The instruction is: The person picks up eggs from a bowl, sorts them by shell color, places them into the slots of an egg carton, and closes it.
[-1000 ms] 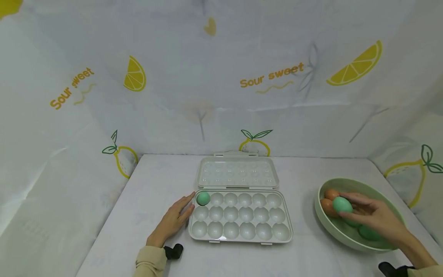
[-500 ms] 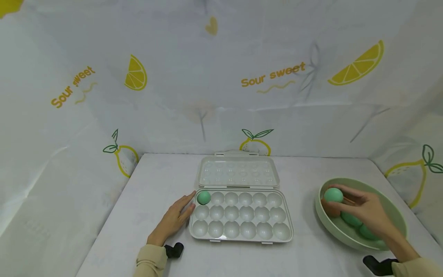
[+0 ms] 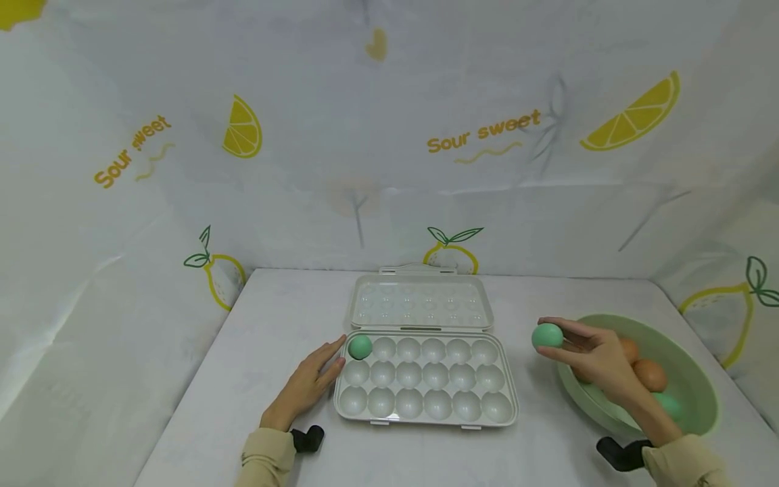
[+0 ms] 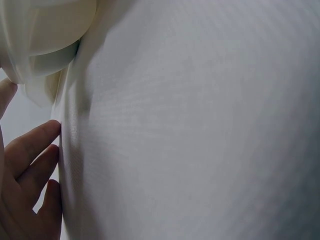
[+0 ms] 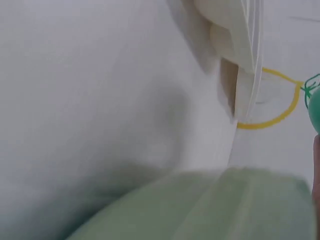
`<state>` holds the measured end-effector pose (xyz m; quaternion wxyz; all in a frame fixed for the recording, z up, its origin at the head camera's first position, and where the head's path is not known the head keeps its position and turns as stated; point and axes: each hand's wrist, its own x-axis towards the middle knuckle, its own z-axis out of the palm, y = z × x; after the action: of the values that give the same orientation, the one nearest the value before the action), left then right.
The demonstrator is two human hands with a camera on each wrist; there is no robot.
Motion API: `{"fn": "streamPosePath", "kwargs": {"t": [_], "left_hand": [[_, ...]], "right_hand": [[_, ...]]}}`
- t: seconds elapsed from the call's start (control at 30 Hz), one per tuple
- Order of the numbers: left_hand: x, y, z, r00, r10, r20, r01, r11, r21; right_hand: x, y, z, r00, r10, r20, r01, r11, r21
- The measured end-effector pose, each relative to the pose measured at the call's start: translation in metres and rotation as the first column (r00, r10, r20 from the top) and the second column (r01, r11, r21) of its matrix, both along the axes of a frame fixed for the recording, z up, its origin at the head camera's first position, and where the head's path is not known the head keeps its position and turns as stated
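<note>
In the head view my right hand (image 3: 599, 355) pinches a green egg (image 3: 547, 336) between thumb and fingers, just left of the pale green bowl (image 3: 700, 379). Part of that egg shows at the right edge of the right wrist view. My left hand (image 3: 307, 385) has its fingers extended, with the fingertips at the left edge of the white egg tray (image 3: 426, 427). Another green egg (image 3: 360, 347) sits in the tray's back left hollow. In the left wrist view, the left fingers (image 4: 35, 140) lie beside the tray's underside, close to the tablecloth.
The tray's translucent lid (image 3: 421, 302) lies folded back behind it. Inside the bowl are several brown eggs, one brown egg (image 3: 650, 375) near the middle, and a green egg (image 3: 669, 404). A white cloth printed with lemons hangs behind the table (image 3: 292, 297).
My right hand has lifted the green egg out over the bowl's left rim and moved left with it. More of the eggs in the bowl show now. The left hand stays at the tray.
</note>
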<state>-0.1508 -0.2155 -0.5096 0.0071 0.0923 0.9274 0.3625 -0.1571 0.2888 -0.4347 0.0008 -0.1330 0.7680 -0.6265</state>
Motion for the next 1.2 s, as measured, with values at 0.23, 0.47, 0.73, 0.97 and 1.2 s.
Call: {"fn": "streamPosePath", "kwargs": {"t": [0.23, 0.47, 0.73, 0.97, 1.2], "left_hand": [[0.000, 0.000, 0.000, 1.000, 0.002, 0.001, -0.002, 1.000, 0.000], [0.001, 0.001, 0.001, 1.000, -0.002, -0.004, 0.002, 1.000, 0.004], [0.001, 0.001, 0.002, 1.000, 0.000, 0.000, 0.000, 1.000, 0.006], [0.001, -0.001, 0.001, 1.000, 0.003, -0.001, -0.003, 1.000, 0.001], [0.000, -0.001, 0.001, 1.000, -0.004, 0.007, 0.004, 1.000, 0.005]], "right_hand": [[-0.009, -0.034, -0.001, 0.999, 0.033, -0.013, -0.033, 0.999, 0.027], [-0.020, -0.067, -0.007, 0.990, 0.107, -0.090, -0.112, 0.992, -0.052], [-0.023, -0.088, -0.011, 0.989, 0.097, -0.111, -0.098, 0.995, -0.005], [-0.025, -0.121, -0.015, 0.991, 0.096, -0.094, -0.096, 0.995, 0.001], [-0.026, -0.157, -0.018, 0.991, 0.125, -0.040, -0.126, 0.992, -0.021]]}}
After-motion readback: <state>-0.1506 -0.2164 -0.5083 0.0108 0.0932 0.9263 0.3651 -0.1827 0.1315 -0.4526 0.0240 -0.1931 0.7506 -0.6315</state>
